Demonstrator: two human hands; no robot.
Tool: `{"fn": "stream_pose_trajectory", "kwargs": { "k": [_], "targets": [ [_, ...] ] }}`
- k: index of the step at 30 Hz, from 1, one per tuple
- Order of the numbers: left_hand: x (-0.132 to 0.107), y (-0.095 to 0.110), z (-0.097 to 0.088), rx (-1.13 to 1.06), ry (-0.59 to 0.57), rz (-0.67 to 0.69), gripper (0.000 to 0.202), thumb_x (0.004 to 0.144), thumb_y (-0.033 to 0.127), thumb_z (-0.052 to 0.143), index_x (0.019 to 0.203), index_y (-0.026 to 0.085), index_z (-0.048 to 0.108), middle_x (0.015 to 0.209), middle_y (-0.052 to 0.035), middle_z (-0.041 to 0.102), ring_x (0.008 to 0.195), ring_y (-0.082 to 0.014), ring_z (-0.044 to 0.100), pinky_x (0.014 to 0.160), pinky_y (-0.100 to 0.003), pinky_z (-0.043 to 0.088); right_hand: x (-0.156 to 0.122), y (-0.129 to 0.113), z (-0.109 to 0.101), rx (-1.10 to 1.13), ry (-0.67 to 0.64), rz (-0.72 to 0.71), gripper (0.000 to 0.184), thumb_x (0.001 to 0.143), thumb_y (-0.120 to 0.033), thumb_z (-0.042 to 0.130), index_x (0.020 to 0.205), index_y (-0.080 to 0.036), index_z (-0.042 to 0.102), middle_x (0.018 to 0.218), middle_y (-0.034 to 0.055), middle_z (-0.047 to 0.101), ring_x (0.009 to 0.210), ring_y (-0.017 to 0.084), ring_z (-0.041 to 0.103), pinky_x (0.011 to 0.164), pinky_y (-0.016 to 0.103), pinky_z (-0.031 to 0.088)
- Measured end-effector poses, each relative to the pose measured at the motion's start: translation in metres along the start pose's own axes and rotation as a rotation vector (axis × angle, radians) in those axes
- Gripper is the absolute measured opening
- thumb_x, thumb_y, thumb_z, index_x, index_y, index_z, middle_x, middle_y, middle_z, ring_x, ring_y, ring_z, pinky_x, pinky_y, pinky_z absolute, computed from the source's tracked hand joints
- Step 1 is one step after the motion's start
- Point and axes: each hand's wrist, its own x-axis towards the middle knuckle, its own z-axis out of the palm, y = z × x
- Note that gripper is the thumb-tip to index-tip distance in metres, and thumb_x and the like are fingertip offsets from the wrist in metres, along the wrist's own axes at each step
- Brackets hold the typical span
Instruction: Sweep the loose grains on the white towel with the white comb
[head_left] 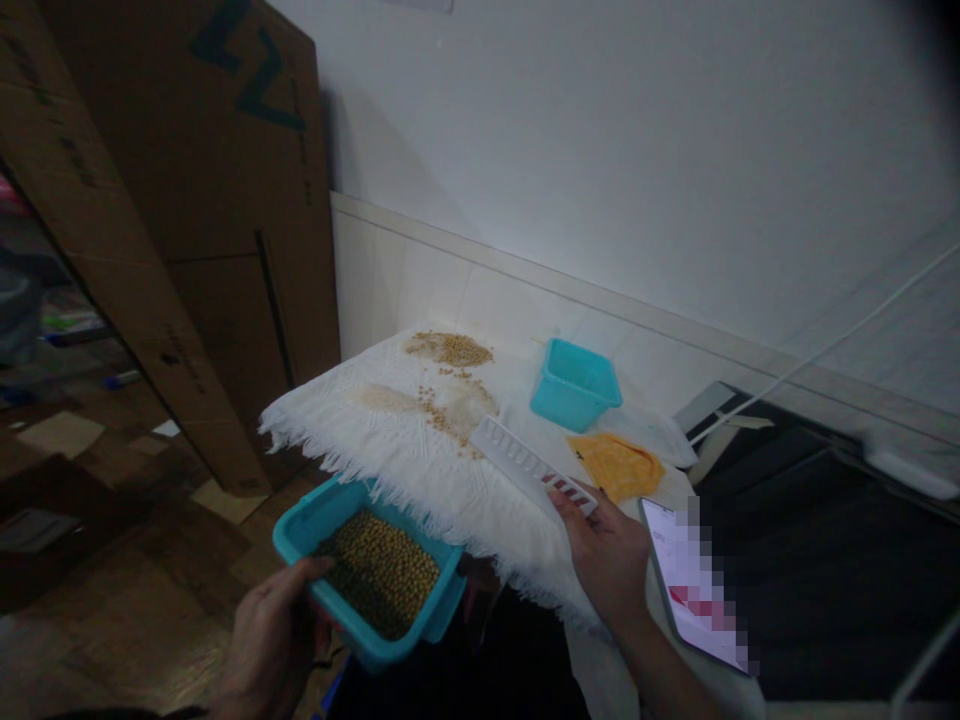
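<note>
Head view: held how?
By the left hand (274,622), closed on one side: tub (362,628) of beans (390,570), lower centre. Pinched at one end in the right hand (611,560), right of centre: slotted tray (525,460).
And at risk?
Possibly spilled beans, from tilting that one-sided hold; perhaps stray beans (463,351), mid-frame, scattered by a careless sweep.

Left hand (274,625) grips the rim of a teal tub (379,645), dark and pale beans (397,570) just beyond that hold! Right hand (607,545) pinches a slotted white strip (517,455); loose grains (465,350) lie past its far tip, second tub (570,405) beyond the grip, phone (671,570) to its right.
</note>
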Motion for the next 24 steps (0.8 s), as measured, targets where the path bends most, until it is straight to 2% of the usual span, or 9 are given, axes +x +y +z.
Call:
{"fn": "stream_pose_trajectory", "kwargs": {
  "k": [4, 10, 14, 18, 24],
  "targets": [
    [0.001, 0.0, 0.001, -0.009, 0.014, -0.021, 0.044, 0.055, 0.054, 0.093, 0.037, 0.024, 0.065, 0.036, -0.0023, 0.055, 0.031, -0.0148, 0.045, 0.034, -0.03, 0.037, 0.0, -0.004, 0.001, -0.003, -0.014, 0.008, 0.036, 0.101, -0.055, 0.081, 0.103, -0.022, 0.095, 0.09, 0.0073, 0.092, 0.072, 0.026, 0.088, 0.066, 0.029, 0.069],
    [-0.006, 0.008, 0.011, -0.042, 0.079, -0.003, 0.043, 0.049, 0.051, 0.092, 0.033, 0.025, 0.062, 0.034, -0.0019, 0.052, 0.03, -0.0132, 0.042, 0.032, -0.028, 0.034, 0.0, -0.006, -0.003, 0.004, 0.011, 0.018, 0.034, 0.101, -0.052, 0.081, 0.106, -0.021, 0.095, 0.095, 0.0077, 0.093, 0.077, 0.027, 0.089, 0.07, 0.029, 0.07],
    [-0.008, 0.011, 0.012, -0.03, 0.034, -0.028, 0.04, 0.049, 0.05, 0.093, 0.035, 0.025, 0.065, 0.035, -0.0028, 0.056, 0.031, -0.0142, 0.045, 0.033, -0.029, 0.037, -0.002, -0.004, -0.004, -0.02, -0.001, 0.011, 0.034, 0.1, -0.052, 0.081, 0.103, -0.021, 0.095, 0.089, 0.0073, 0.092, 0.07, 0.026, 0.087, 0.065, 0.028, 0.068],
    [-0.012, 0.014, 0.016, -0.018, 0.085, -0.001, 0.043, 0.05, 0.053, 0.088, 0.031, 0.025, 0.061, 0.033, -0.003, 0.052, 0.029, -0.0122, 0.042, 0.032, -0.027, 0.033, -0.005, -0.009, -0.004, -0.015, -0.024, 0.018, 0.034, 0.1, -0.052, 0.08, 0.1, -0.021, 0.095, 0.084, 0.0067, 0.091, 0.064, 0.025, 0.085, 0.058, 0.027, 0.066],
    [-0.013, 0.015, 0.017, -0.018, 0.106, -0.004, 0.042, 0.05, 0.052, 0.088, 0.031, 0.025, 0.061, 0.033, -0.003, 0.051, 0.029, -0.0118, 0.042, 0.032, -0.027, 0.032, -0.007, -0.019, -0.003, 0.008, -0.056, 0.027, 0.033, 0.098, -0.052, 0.08, 0.1, -0.023, 0.095, 0.086, 0.0073, 0.091, 0.069, 0.028, 0.088, 0.064, 0.031, 0.07]
  ]
}}
